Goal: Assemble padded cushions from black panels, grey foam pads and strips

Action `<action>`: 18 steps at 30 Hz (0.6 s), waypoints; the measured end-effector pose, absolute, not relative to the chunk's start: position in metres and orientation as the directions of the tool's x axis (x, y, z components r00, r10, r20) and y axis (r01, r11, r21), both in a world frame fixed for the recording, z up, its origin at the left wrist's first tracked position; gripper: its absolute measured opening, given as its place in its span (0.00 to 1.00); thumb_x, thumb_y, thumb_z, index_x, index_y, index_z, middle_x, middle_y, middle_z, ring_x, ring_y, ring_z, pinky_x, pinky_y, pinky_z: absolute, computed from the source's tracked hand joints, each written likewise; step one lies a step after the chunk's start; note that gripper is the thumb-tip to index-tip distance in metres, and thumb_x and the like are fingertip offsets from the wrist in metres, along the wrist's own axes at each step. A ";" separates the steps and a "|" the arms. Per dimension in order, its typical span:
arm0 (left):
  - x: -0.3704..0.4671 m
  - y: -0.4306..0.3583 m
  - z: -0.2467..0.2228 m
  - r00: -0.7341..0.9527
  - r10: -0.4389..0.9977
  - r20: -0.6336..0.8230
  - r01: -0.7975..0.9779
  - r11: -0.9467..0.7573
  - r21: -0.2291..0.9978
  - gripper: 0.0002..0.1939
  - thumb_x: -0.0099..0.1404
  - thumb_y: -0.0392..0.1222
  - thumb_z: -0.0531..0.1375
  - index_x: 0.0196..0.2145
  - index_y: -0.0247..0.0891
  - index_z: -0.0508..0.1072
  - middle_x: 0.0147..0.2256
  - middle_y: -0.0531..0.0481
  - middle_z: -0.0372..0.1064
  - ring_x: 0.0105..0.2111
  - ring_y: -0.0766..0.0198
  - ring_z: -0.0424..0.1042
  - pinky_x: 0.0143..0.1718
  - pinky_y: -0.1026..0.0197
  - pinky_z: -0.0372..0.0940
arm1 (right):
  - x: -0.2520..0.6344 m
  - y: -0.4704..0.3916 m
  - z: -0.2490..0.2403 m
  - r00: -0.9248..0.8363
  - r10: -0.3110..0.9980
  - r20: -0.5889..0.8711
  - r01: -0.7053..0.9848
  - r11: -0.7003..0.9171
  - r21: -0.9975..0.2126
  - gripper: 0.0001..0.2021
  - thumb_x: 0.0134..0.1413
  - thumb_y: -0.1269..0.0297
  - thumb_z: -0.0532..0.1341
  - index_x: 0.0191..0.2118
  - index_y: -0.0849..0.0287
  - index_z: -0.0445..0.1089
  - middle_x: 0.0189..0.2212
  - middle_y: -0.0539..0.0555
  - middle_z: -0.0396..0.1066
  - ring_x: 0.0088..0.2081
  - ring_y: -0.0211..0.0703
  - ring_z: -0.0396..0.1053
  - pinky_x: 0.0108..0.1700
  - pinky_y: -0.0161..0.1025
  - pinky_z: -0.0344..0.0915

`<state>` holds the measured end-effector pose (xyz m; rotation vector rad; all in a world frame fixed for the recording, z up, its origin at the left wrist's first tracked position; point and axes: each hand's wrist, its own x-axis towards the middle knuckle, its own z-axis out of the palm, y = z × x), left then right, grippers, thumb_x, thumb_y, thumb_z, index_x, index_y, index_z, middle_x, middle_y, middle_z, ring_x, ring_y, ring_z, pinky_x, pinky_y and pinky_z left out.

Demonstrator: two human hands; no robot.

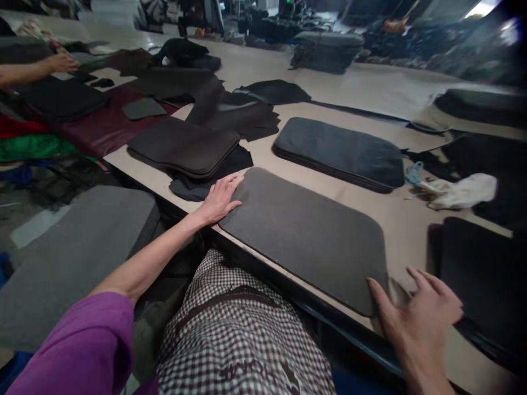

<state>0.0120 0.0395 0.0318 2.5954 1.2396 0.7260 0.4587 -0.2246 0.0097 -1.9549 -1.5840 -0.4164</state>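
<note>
Tho spread, hands (222,198) (426,310) on pnl (308,233)

The left arm (154,257) reaches forward, its elbow nearly straight, to the left hand (222,198), which lies flat with its back upward, fingers close together and thumb parted just beside them. Well apart from those fingers, the right hand (420,312) looks slightly blurred, thumb stretched away from its loosely bent fingers, the right wrist (426,368) behind them.

A grey, round-cornered panel (304,236) lies flat on the beige table (403,236)
</note>
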 end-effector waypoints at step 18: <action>0.061 0.030 0.045 0.811 0.560 0.170 0.568 -0.823 0.006 0.33 0.78 0.56 0.50 0.74 0.42 0.58 0.76 0.39 0.46 0.75 0.48 0.48 0.73 0.41 0.45 | 0.438 -0.225 0.005 0.103 0.926 0.362 0.946 0.021 -0.324 0.28 0.64 0.79 0.48 0.63 0.55 0.71 0.65 0.56 0.67 0.66 0.52 0.65 0.65 0.59 0.67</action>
